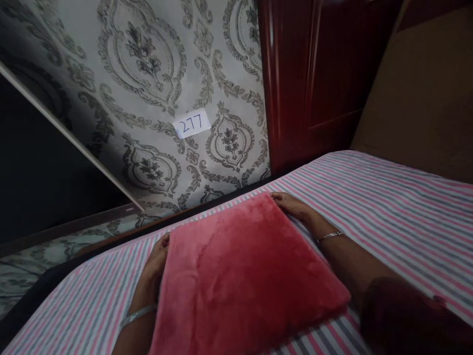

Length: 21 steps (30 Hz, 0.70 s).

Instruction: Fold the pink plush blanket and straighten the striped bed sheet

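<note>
A flat, square piece of red-pink plush cloth (244, 276), which looks folded, lies on the striped bedsheet. At its far left corner, my left hand (157, 259) is closed on the edge, with the fingertips partly hidden by the cloth. My right hand (290, 204) pinches the far right corner between thumb and fingers. The pile is paler along the left side and deeper red towards the middle and right. Whether it is a blanket or a cover, I cannot tell.
The pink, grey and white striped bedsheet (388, 212) spreads around the cloth. Beyond the bed's dark edge stand a patterned wall (148, 113) with a paper marked 277 (192, 123) and a dark red wooden panel (291, 88). A dark screen-like panel (48, 172) is at left, a brown board (424, 93) at right.
</note>
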### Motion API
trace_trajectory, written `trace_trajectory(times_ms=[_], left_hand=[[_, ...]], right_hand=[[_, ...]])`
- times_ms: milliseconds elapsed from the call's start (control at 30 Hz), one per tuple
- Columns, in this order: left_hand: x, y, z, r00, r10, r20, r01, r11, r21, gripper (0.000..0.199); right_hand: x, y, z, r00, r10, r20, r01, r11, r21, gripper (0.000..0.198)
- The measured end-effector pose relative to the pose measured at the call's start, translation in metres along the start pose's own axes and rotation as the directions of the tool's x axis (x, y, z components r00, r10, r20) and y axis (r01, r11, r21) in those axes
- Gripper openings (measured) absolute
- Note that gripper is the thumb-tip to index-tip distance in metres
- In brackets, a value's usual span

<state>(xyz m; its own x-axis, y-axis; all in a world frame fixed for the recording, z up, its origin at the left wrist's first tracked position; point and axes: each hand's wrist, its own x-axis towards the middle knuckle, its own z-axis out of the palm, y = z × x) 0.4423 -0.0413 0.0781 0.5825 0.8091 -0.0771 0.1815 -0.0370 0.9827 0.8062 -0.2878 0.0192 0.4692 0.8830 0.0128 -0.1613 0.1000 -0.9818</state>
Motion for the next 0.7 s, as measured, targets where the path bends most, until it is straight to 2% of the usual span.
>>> trace_trajectory(times_ms=[133,300,400,533,700], left_hand=[[0.0,-0.002,-0.005,1.0,0.013,0.015,-0.012,0.994,-0.107,0.054],[0.016,-0.01,-0.026,0.999,0.042,0.032,-0.031,0.96,-0.279,0.042],[0.021,-0.013,-0.035,0.997,0.013,0.076,0.008,0.962,-0.274,0.037],[0.019,-0.013,-0.034,0.987,-0.06,0.15,0.095,0.966,-0.239,0.036],[0.018,-0.008,-0.016,0.979,-0.14,0.146,0.149,0.988,-0.051,0.043]], right_hand=[[-0.002,-0.002,-0.006,1.0,0.029,0.008,-0.029,0.999,0.032,0.039],[-0.005,-0.007,-0.009,0.997,0.058,0.06,-0.064,0.993,0.101,0.036],[-0.01,-0.01,0.001,0.988,0.108,0.108,-0.106,0.994,-0.024,0.035],[-0.01,-0.012,0.012,0.989,0.116,0.093,-0.098,0.978,-0.184,0.025],[0.007,-0.009,0.009,0.998,0.045,-0.039,-0.057,0.909,-0.413,0.014]])
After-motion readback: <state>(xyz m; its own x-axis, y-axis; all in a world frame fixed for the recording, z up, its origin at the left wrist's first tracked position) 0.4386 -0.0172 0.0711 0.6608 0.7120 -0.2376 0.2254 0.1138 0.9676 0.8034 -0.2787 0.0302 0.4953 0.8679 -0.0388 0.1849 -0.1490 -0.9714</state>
